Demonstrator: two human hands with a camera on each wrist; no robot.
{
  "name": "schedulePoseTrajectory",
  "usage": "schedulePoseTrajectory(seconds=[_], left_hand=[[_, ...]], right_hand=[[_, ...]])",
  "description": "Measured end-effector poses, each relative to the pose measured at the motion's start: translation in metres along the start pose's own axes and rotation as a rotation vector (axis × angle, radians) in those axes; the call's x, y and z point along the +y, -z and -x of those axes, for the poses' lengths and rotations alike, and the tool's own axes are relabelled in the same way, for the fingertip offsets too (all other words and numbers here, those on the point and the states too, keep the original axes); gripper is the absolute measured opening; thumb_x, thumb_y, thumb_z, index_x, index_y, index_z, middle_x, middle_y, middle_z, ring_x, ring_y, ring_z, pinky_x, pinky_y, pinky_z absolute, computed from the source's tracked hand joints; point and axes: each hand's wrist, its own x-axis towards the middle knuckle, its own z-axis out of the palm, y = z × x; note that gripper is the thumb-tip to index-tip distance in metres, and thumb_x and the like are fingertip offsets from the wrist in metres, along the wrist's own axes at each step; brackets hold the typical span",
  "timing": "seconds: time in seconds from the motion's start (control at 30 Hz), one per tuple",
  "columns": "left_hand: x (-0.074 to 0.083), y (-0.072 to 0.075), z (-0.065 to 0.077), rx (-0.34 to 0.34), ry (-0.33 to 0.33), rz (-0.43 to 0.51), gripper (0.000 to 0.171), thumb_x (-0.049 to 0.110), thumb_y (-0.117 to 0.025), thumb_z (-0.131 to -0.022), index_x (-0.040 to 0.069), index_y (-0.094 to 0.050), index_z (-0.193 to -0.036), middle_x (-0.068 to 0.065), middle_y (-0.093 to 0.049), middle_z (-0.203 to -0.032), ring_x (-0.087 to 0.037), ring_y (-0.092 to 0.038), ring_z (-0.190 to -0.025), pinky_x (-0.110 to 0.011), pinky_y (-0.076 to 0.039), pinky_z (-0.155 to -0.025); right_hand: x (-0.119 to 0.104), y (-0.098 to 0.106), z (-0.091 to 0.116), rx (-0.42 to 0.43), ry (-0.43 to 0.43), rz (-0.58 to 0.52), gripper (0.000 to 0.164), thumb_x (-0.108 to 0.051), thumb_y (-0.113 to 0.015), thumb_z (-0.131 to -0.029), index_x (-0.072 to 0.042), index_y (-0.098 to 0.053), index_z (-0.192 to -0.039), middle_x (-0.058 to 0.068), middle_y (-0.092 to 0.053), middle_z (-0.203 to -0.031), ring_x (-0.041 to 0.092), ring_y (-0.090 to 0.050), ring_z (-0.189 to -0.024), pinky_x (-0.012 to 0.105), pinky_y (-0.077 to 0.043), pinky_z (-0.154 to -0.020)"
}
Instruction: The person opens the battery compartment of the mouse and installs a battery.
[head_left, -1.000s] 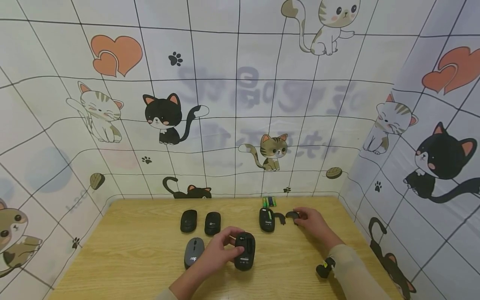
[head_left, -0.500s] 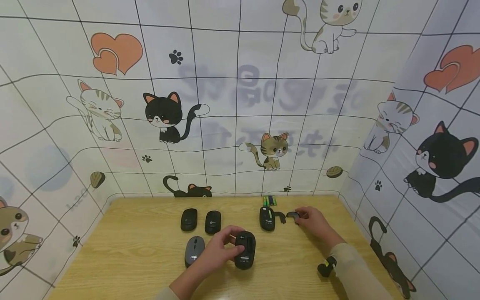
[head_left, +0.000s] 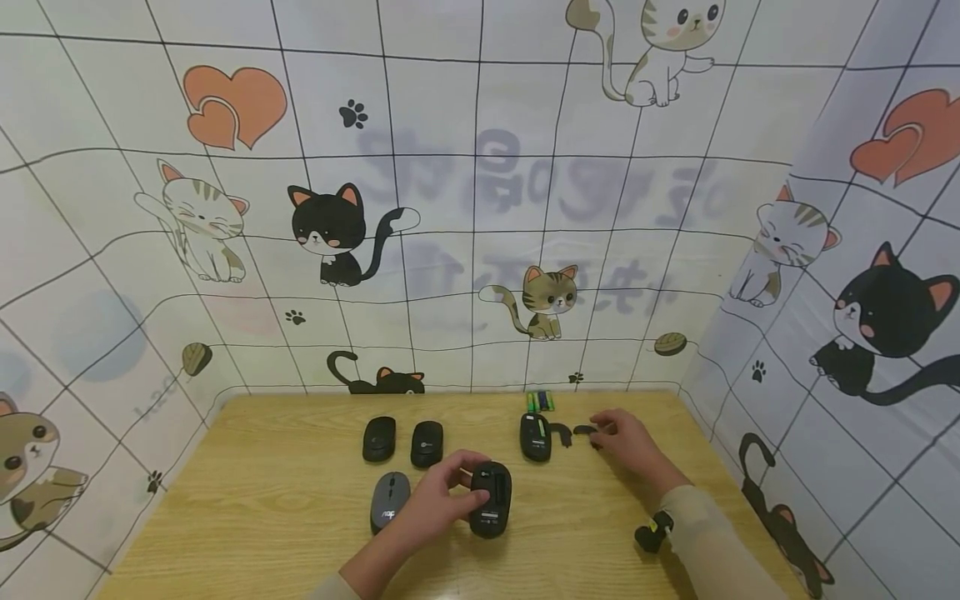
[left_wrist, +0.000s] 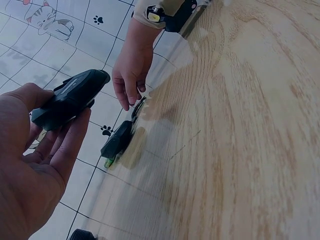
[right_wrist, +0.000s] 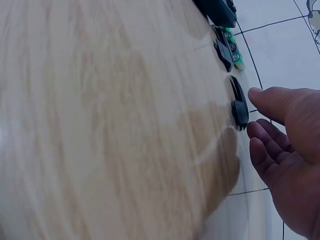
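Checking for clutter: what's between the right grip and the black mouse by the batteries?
A curved black cover next to the black mouse, then a second cover by the right grip. Shows in the head view.

"Surface, please?"
"I log a wood-grain tabletop (head_left: 255, 492). Towards its left side: a black mouse (head_left: 379, 439), a second black mouse (head_left: 427, 443) just beside it, and a grey mouse (head_left: 389, 497) nearer the camera."
"Backdrop (head_left: 427, 92)?"
"White with black grid lines. Noted: a black-and-white cat print (head_left: 327, 227), an orange heart print (head_left: 251, 104), a paw print (head_left: 352, 113), and purplish lettering (head_left: 502, 171) (too faint for me to read from this remote desk)."
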Motion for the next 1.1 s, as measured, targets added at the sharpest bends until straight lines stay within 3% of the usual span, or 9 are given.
schedulePoseTrajectory(seconds=[0.2,0.33,0.6,1.1], left_hand=[[0.000,0.000,0.000,-0.003,0.002,0.009,0.038,0.010,-0.079,-0.103,0.014,-0.068,-0.139,-0.011,-0.064,-0.128,-0.029,-0.069,-0.109,-0.040,-0.069,-0.074],[0.001,0.000,0.000,-0.001,0.005,0.007,0.038,0.009,-0.079,-0.103,0.014,-0.068,-0.139,-0.011,-0.064,-0.128,-0.029,-0.069,-0.110,-0.040,-0.069,-0.074],[0.001,0.000,0.001,0.004,0.010,0.007,0.039,0.009,-0.079,-0.102,0.014,-0.068,-0.139,-0.011,-0.064,-0.129,-0.028,-0.069,-0.110,-0.040,-0.070,-0.074],[0.002,0.000,0.001,0.014,0.009,0.023,0.039,0.008,-0.080,-0.102,0.012,-0.068,-0.139,-0.011,-0.064,-0.129,-0.026,-0.069,-0.108,-0.040,-0.070,-0.075]], right_hand=[[-0.007,0.000,-0.005,0.005,-0.023,-0.045,0.031,-0.011,-0.076,-0.105,0.001,-0.071,-0.134,0.018,-0.069,-0.129,0.031,-0.070,-0.110,0.038,-0.063,-0.081],[-0.013,0.000,-0.012,0.003,-0.025,-0.029,0.032,-0.014,-0.077,-0.105,0.000,-0.072,-0.134,0.018,-0.070,-0.129,0.032,-0.069,-0.111,0.041,-0.064,-0.082],[-0.029,-0.007,-0.030,-0.002,0.071,0.000,0.035,-0.013,-0.076,-0.106,0.004,-0.069,-0.135,0.018,-0.071,-0.123,0.032,-0.069,-0.108,0.046,-0.063,-0.085],[-0.053,-0.022,-0.067,-0.126,0.129,0.106,0.048,-0.012,-0.068,-0.109,0.007,-0.058,-0.151,0.023,-0.071,-0.123,0.037,-0.070,-0.111,0.054,-0.062,-0.091]])
